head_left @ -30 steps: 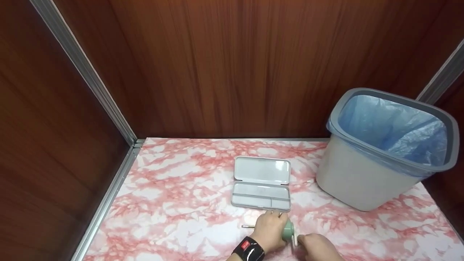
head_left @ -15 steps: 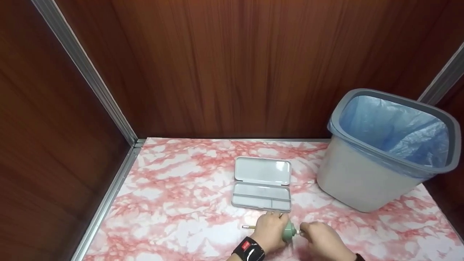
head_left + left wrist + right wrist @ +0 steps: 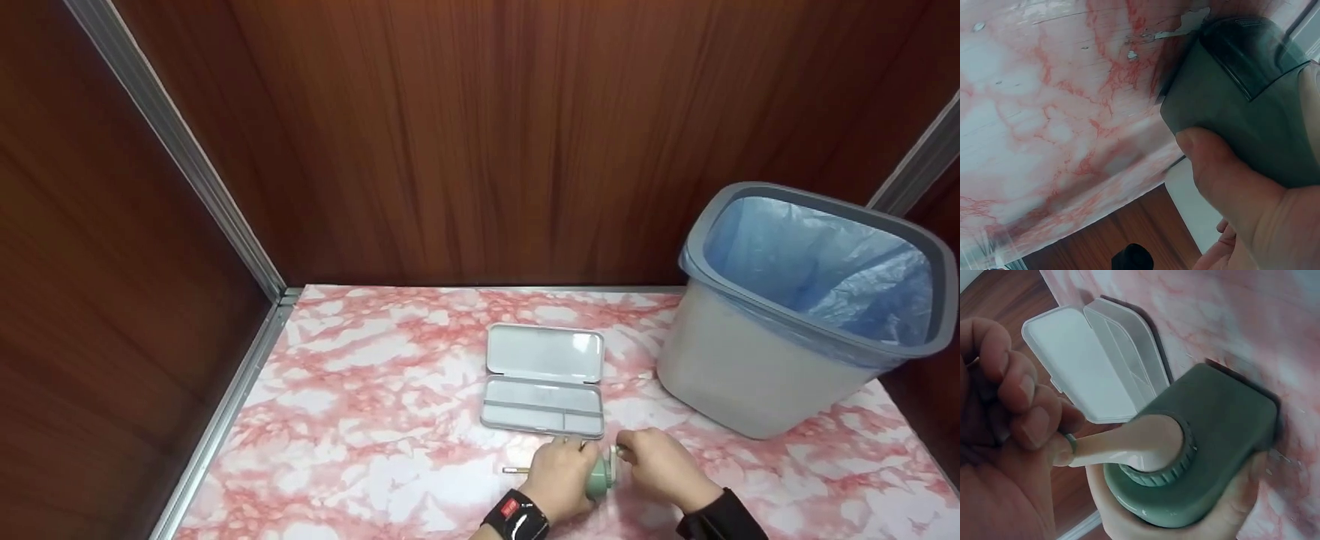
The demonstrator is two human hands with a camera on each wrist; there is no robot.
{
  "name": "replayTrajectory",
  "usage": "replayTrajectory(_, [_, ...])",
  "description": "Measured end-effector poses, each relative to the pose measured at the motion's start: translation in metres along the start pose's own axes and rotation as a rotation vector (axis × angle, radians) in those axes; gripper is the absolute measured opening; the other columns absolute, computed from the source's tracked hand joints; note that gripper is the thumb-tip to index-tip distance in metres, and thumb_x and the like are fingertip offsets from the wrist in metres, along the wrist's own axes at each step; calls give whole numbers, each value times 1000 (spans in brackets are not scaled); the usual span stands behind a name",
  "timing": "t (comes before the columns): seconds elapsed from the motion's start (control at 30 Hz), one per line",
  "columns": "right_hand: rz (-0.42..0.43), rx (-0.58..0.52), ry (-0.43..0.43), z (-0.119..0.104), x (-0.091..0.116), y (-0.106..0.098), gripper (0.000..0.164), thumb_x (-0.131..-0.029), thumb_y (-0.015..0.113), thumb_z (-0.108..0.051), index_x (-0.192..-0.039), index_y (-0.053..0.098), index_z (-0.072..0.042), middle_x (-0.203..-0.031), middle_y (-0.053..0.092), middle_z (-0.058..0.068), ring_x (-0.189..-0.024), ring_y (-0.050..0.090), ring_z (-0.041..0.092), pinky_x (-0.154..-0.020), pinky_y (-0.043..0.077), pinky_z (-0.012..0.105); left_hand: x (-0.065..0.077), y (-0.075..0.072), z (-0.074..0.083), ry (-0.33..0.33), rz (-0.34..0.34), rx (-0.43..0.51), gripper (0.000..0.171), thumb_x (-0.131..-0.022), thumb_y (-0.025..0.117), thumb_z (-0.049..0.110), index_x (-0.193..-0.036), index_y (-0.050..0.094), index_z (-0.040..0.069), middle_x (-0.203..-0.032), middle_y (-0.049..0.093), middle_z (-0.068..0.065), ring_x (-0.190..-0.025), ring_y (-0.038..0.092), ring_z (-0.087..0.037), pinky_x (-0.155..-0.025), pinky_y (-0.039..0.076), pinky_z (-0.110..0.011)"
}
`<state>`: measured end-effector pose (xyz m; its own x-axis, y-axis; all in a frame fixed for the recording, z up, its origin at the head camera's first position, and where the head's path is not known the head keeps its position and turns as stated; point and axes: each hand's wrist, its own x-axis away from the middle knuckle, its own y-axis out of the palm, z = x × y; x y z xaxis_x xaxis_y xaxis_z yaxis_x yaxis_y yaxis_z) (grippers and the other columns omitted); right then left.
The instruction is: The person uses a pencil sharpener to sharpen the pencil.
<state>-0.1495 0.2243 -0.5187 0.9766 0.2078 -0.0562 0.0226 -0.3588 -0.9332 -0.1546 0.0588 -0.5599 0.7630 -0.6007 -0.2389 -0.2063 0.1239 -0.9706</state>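
My left hand (image 3: 559, 474) grips a green crank pencil sharpener (image 3: 1224, 416) from above and holds it on the table. A pencil (image 3: 515, 470) sticks out of the sharpener's left side, its far end hidden. On the opposite side, my right hand (image 3: 660, 463) pinches the end of the cream crank handle (image 3: 1129, 443) between thumb and fingers. In the left wrist view, the left thumb (image 3: 1207, 163) lies along the sharpener's body near its dark see-through part (image 3: 1258, 53). Just beyond the left hand lies an open pencil case (image 3: 544, 405) with bare compartments.
A bin (image 3: 735, 360) with a blue liner (image 3: 810, 255) stands at the right. Wood-grain panels (image 3: 465, 150) rise behind and at the left. The table (image 3: 360, 420) has a red and white marbled cover. A small pale bit (image 3: 645, 376) lies near the bin.
My right hand has carried the crank handle round, from low near the table through the middle to up and away from me. The left hand, sharpener and pencil stay in place.
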Motion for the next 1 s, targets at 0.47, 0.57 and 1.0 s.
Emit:
replayTrajectory(0.47, [-95,-46,35,15,-10,36,20,-66,58,0,-58,49,-17,-56,46,-7,-53,40,11,-51,33,26,-1,-1,-1,-2,-2,2,62,-49,80,52,-98,52,25,-88,59,9,-78,53,-8,-59,42,-20])
replayTrajectory(0.57, [-110,-30,36,15,-5,43,21,-65,57,2,-58,49,-16,-56,47,-6,-54,42,12,-52,33,29,-1,-2,-1,-7,-25,7,61,-48,81,52,-95,52,25,-87,59,9,-76,53,-8,-58,42,-21])
replayTrajectory(1.0, [-65,54,-113,15,27,50,12,-69,61,-3,-64,55,-12,-61,58,0,-57,56,19,-52,42,36,-2,-2,2,-32,-49,28,59,-48,81,51,-93,51,25,-87,58,9,-75,52,-8,-57,42,-21])
